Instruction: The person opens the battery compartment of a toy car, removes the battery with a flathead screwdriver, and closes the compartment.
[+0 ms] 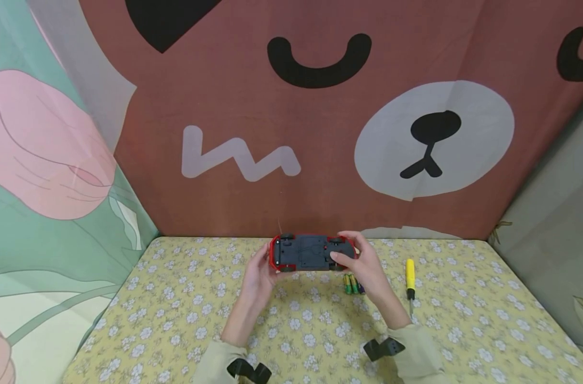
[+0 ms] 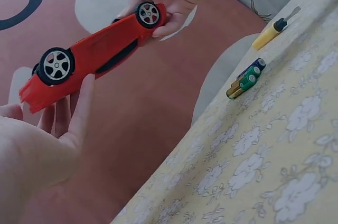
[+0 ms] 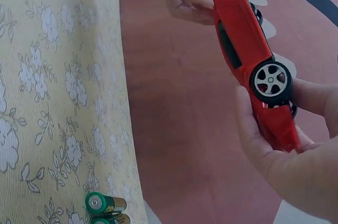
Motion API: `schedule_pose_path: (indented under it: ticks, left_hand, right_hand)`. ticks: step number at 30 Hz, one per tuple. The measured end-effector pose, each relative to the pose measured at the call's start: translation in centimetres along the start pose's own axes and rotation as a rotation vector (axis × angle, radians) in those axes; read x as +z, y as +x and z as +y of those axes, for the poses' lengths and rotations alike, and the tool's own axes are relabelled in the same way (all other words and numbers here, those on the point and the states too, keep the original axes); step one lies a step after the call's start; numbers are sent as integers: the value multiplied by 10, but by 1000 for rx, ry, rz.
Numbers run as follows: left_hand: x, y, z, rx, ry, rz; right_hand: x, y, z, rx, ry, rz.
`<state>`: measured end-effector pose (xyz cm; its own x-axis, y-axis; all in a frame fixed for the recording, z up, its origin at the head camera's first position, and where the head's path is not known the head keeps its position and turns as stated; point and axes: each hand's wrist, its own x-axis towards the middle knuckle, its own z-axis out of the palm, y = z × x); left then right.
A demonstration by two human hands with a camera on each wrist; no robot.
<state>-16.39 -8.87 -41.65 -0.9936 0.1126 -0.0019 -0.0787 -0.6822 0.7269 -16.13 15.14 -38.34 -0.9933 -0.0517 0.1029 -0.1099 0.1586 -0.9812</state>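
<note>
A red toy car (image 1: 313, 253) is held up above the table, its dark underside turned toward the head camera. My left hand (image 1: 259, 274) holds one end, its fingers reaching behind the body. At the other end, my right hand (image 1: 365, 264) grips the car, thumb pressed on the underside and fingers round the far edge. Both wrist views show the red side of the car (image 2: 100, 49) with silver-spoked wheels. Below the right hand, several green and gold batteries (image 1: 351, 284) lie side by side, partly hidden by that hand in the head view.
A screwdriver (image 1: 410, 277) with a yellow handle lies on the table right of the right forearm. Yellow floral cloth (image 1: 176, 320) covers the table. Behind its far edge hangs a brown curtain (image 1: 320, 186) with a bear's face.
</note>
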Motion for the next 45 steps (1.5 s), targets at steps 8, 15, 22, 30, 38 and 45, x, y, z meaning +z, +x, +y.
schedule_pose_path:
  ticks: [8,15,22,30,38,45]
  left_hand:
    - [-1,-1,-3,-40,-71,-42]
    - [2,-3,-6,-135,-157,-64]
    - [3,-8,-4,-297,-206,-315]
    - [3,-9,-3,-447,-360,-503]
    - [3,-8,-3,-491,-386,-342]
    - [7,-5,-8,-335,-164,-120]
  right_hand:
    - [-2,-1,0,-61,102,-41]
    - [-5,-1,2,-120,156,-87]
    - [-6,-2,3,-203,181,-96]
    - [-6,-1,5,-257,209,-87]
    - [-5,0,6,-236,155,-42]
    - [-1,3,6,-172,-6,50]
